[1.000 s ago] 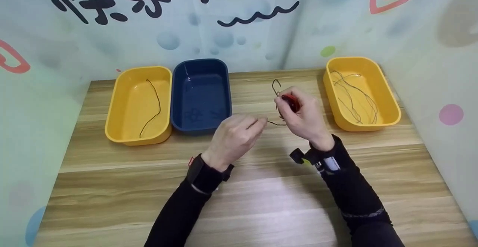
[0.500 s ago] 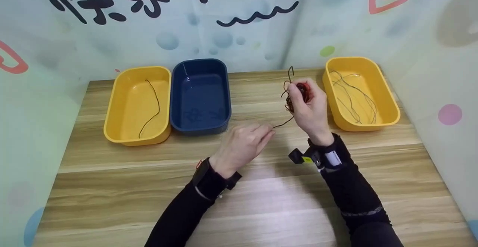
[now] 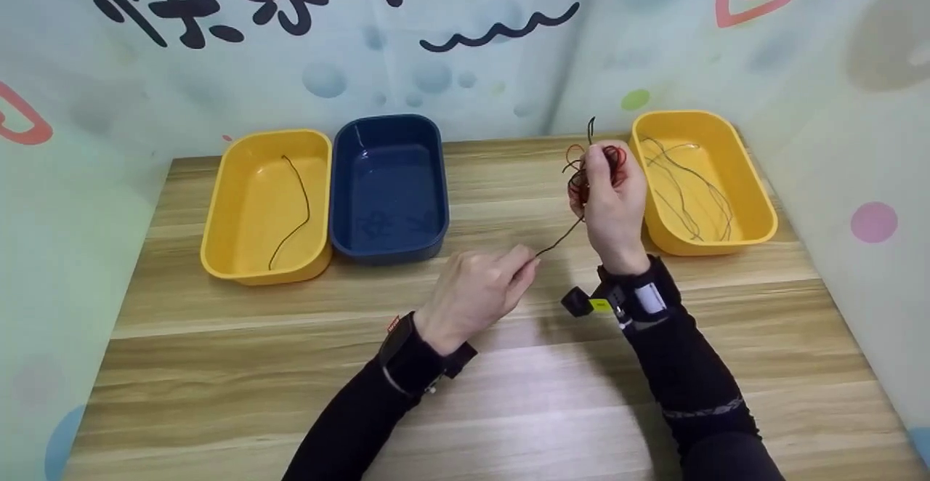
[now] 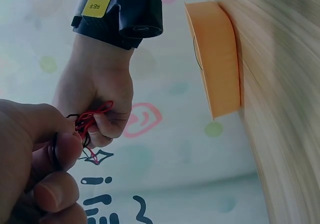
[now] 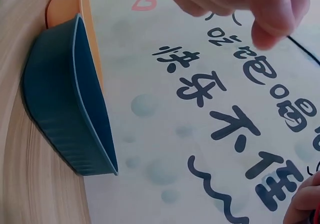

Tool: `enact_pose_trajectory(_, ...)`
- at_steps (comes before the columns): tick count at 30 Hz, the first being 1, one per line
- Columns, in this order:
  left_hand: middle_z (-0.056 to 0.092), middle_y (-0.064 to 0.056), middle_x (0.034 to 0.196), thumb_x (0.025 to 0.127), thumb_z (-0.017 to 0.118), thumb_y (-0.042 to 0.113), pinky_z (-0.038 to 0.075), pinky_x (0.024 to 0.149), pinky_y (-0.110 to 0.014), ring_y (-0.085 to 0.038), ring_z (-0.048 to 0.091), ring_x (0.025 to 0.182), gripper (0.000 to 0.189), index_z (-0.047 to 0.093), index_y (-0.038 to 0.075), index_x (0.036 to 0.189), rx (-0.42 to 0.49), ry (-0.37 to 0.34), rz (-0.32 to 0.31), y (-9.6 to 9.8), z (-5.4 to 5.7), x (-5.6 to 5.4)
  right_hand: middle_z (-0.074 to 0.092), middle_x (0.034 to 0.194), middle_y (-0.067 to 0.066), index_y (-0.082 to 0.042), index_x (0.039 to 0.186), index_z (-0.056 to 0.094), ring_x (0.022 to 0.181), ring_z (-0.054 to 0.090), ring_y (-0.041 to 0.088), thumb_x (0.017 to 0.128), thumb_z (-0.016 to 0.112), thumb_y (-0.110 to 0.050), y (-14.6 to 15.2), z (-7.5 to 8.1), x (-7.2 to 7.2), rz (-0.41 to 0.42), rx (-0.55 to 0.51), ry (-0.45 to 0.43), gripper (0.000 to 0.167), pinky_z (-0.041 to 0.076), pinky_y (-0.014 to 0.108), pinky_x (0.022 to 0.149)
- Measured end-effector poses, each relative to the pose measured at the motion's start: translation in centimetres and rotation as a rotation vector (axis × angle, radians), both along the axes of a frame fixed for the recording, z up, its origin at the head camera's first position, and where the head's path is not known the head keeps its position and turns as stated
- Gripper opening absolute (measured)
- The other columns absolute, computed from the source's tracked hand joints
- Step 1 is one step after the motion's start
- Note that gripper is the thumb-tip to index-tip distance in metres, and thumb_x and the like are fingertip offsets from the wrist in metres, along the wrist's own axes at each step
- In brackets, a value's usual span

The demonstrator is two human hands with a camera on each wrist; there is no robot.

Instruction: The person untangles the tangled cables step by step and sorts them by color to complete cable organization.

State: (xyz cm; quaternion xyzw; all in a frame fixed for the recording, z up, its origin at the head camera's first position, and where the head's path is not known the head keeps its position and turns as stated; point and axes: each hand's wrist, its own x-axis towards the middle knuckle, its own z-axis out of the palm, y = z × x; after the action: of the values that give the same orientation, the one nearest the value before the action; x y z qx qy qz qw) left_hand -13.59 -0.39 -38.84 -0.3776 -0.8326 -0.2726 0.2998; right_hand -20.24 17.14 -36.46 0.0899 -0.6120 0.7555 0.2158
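Note:
My right hand (image 3: 616, 201) grips a tangled bundle of red and black wires (image 3: 579, 183), loops sticking out past the thumb and above the fist. Between thumb and fingertips, my left hand (image 3: 476, 292) pinches the end of a black wire (image 3: 559, 240) that runs up slantwise into the bundle. In the left wrist view, red loops (image 4: 92, 118) poke out of the right fist, close to the left fingers (image 4: 57, 189). The right wrist view shows the left hand (image 5: 272, 13) with the black wire (image 5: 305, 50) leading away from it; most of the right hand is cut off there.
A yellow bin (image 3: 240, 274) at the left holds one dark wire (image 3: 306, 197). Beside it stands a dark blue bin (image 3: 389, 252). Another yellow bin (image 3: 755, 237) with several thin wires (image 3: 716, 190) stands right of the right hand. A printed curtain (image 3: 494, 96) hangs behind the wooden table (image 3: 290, 365).
The right hand has moved right and away with the bundle. The left hand has shifted right and nearer. More black wire now shows between them, stretched straighter.

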Motion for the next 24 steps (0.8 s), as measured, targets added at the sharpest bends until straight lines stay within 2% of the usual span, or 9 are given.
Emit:
enact_pose_trajectory(6,0.042,0.006,0.049,0.091,0.064,0.01,0.031,0.036,-0.018,-0.005,0.038,0.039,0.009,0.06,0.009,0.082,-0.005,0.025,0.005,0.0,0.0,0.1,0.047,0.06,0.0,-0.007,0.083,0.054,0.044,0.045,0.01,0.099,0.049,-0.007,0.2,0.0,-0.4,-0.067,0.023,0.042,0.017,0.036,0.021,0.039)
enact_pose_trajectory(9,0.042,0.007,0.049,0.091,0.063,0.009,0.03,0.036,-0.018,-0.004,0.038,0.039,0.012,0.058,0.01,0.08,-0.008,0.038,0.0,0.1,0.0,0.1,0.047,0.061,-0.001,-0.007,0.083,0.055,0.043,0.044,0.009,0.098,0.049,-0.007,0.4,0.0,-0.6,-0.092,-0.005,0.038,0.016,0.037,0.021,0.039)
enact_pose_trajectory(18,0.038,0.007,0.048,0.089,0.064,0.008,0.027,0.036,-0.016,-0.003,0.032,0.039,0.019,0.053,0.01,0.074,-0.022,0.048,-0.002,0.2,0.0,0.2,0.044,0.058,-0.001,-0.006,0.084,0.051,0.042,0.04,0.009,0.1,0.05,-0.011,1.0,0.2,-1.5,-0.106,-0.211,-0.065,0.017,0.033,0.019,0.038)
enact_pose_trajectory(24,0.037,0.007,0.049,0.089,0.063,0.007,0.025,0.036,-0.016,-0.002,0.028,0.04,0.022,0.051,0.011,0.072,-0.02,0.052,-0.006,0.3,-0.1,0.2,0.056,0.067,0.003,-0.002,0.089,0.052,0.042,0.04,0.009,0.101,0.048,-0.012,1.2,0.4,-1.8,-0.116,-0.329,-0.082,0.016,0.033,0.019,0.038)
